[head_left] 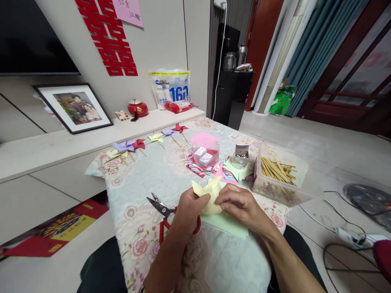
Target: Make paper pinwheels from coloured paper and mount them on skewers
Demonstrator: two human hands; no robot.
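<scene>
Pinching a folded piece of pale yellow paper [210,195] from both sides, the two hands meet just below the middle of the frame. The left hand [189,209] has its grip pressed together on the paper's left flap, thumb on top. The right hand [241,205] lies over the paper's right edge with its fingers curled down and its grip closed on that edge. The paper's points stick up between the hands, like the vanes of a half-made pinwheel.

Under the hands lies a light green sheet [229,224], flat on the floral cloth of the table [143,179]. Red-handled scissors [163,215] rest just left of the left hand, blades partly apart and pointing toward the upper left.

Beyond the hands, near the centre, a heap of coloured paper squares [227,171] surrounds a clear round tub [206,152] holding two small white boxes, with a pink sheet on top. Beside it stands a small jar of pins [241,156]. At the right, a clear plastic box [279,175] holds wooden sticks. Finished pinwheels [139,144] lie in a row along the table's far edge, toward the upper left.
</scene>
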